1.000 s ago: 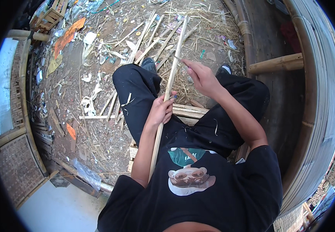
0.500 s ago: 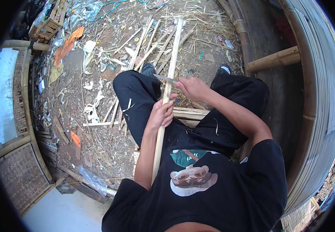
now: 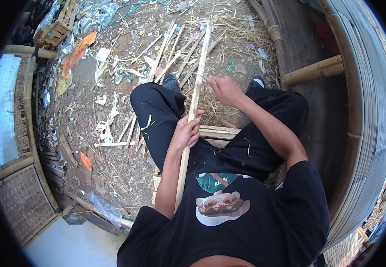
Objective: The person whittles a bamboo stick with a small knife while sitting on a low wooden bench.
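Observation:
A long, pale wooden strip (image 3: pixel 203 49) slants from against my torso out past my knees, its far end over the littered ground. My left hand (image 3: pixel 185 133) is closed round its middle, between my thighs. Farther along, my right hand (image 3: pixel 226 91) grips a knife at the strip's right side. Little of the knife blade (image 3: pixel 203 77) shows; it meets the strip's edge and looks thin, seen nearly edge-on. The handle is hidden in my fist. Thin curled shavings (image 3: pixel 248 147) lie on my black trousers.
Several loose wooden strips (image 3: pixel 161 53) lie on the ground beyond my left foot. A short wooden piece (image 3: pixel 219 132) is between my thighs. Bamboo framing (image 3: pixel 315 71) stands on the right, and a woven panel (image 3: pixel 26 202) on the left. A slatted crate (image 3: pixel 59 26) sits far left.
My right hand has moved a little away from me along the strip, and the knife blade has turned so that less of it shows. My left hand keeps its hold.

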A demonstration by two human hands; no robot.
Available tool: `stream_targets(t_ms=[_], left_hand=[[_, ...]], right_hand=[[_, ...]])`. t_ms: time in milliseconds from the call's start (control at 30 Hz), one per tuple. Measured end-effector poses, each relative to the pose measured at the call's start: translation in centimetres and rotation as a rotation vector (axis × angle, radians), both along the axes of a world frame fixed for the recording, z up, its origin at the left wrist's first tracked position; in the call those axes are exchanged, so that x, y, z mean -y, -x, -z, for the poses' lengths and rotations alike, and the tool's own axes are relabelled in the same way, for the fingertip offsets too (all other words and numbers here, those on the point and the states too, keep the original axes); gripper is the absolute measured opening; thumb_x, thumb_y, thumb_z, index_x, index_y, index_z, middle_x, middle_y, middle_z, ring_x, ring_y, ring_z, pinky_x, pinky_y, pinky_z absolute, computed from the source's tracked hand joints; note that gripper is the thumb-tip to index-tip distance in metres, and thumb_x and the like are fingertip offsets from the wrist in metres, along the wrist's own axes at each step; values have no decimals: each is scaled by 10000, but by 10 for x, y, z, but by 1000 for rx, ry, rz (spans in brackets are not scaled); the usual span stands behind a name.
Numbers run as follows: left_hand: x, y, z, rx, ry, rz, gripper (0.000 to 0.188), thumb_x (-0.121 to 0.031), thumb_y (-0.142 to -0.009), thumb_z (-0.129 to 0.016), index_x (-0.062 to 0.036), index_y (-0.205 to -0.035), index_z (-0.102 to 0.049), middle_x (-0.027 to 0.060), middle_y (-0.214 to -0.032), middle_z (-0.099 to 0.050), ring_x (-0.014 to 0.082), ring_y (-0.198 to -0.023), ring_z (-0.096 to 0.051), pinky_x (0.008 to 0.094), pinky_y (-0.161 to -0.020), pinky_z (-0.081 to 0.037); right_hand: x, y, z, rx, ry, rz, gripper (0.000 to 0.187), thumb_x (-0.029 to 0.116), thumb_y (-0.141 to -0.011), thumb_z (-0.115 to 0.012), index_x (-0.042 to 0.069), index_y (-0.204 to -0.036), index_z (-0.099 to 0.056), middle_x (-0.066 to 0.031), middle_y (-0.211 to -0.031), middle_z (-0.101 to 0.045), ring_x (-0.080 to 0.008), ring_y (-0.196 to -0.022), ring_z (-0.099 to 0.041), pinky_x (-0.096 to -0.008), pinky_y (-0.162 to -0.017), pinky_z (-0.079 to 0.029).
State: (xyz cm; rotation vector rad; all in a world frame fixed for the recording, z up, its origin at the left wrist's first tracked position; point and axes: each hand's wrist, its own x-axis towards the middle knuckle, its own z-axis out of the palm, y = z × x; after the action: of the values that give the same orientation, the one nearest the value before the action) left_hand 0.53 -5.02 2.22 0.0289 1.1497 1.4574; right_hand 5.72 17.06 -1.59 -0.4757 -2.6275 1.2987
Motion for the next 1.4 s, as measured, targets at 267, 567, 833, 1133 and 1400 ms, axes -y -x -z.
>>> stream_targets(t_ms=[267,567,833,1133,1400], left_hand=[[-4,-5,-2,5,2,26,320,-94,-968,-432,-32,-1280,-471,-54,-510,-275,50,-307,-262,232,-275,-244],[-4,-3,-2,-35,41,19,321,-84,-958,-438,-30,-1271,-479,-57,-510,-287,51,-305,-268,229,-275,-240],[-3,-5,-2,-81,78,39,302,-107,-971,-440,-23,-1257,-485,-62,-514,-286,43,-312,-267,223,-281,-257],[-1,-4,-2,-76,49,19,302,-119,-977,-442,-31,-1264,-477,-61,-514,-281,44,-315,-265,219,-284,-254],[-3,-13,1,-306,215,94,253,-147,-986,-446,-59,-1220,-487,-64,-518,-296,40,-329,-262,225,-294,-242]], right_hand=[[11,-14,-6,-110,164,31,367,275,-992,-437,-15,-849,-610,-236,-628,-561,-422,-581,-564,-452,-558,-448],[6,-10,-46,-283,197,58,400,290,-994,-431,-31,-852,-622,-229,-651,-578,-417,-591,-562,-434,-555,-448],[4,-3,-10,167,-9,51,458,390,-971,-445,-1,-837,-642,-270,-711,-598,-456,-734,-591,-505,-672,-468],[26,-18,-10,174,-21,-195,389,354,-986,-408,24,-857,-566,-233,-655,-569,-454,-665,-570,-528,-636,-442],[26,-14,11,177,-67,-274,471,410,-968,-428,1,-799,-588,-248,-620,-558,-455,-658,-571,-535,-609,-440]])
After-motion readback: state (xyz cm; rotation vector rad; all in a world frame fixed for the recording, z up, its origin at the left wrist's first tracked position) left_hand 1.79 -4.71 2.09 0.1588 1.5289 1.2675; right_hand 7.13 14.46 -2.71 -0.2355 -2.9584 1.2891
